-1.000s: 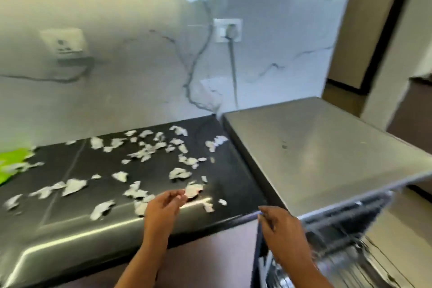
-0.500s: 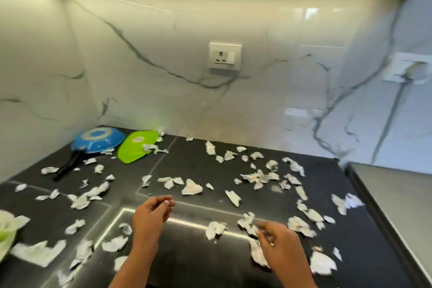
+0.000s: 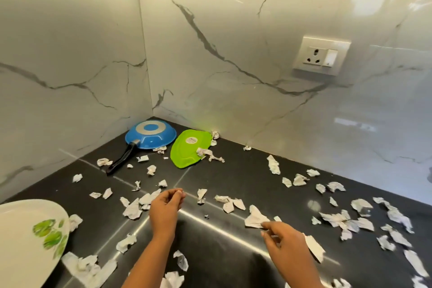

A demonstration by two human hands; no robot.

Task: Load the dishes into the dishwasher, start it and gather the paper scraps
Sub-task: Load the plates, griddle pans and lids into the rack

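Left grip (image 3: 166,207) curled, contents unclear; right grip (image 3: 287,248) reaches a paper scrap (image 3: 256,217), pinch uncertain. Beyond: upturned blue pan (image 3: 150,134), scrap-strewn green board (image 3: 187,151); white plate (image 3: 21,236) leftward.

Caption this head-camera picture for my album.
Left hand and right hand reach among paper scraps on a black counter, blue pan beyond.

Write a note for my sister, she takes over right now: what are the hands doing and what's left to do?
Left hand: fingers curled, nothing seen in it.
Right hand: fingertips at a paper scrap; grip unclear.
Blue pan, green dish and white plate sit on the black counter; scraps lie all over it.
Done: nothing visible.
To do: load dishes, start the dishwasher (out of view), gather scraps.
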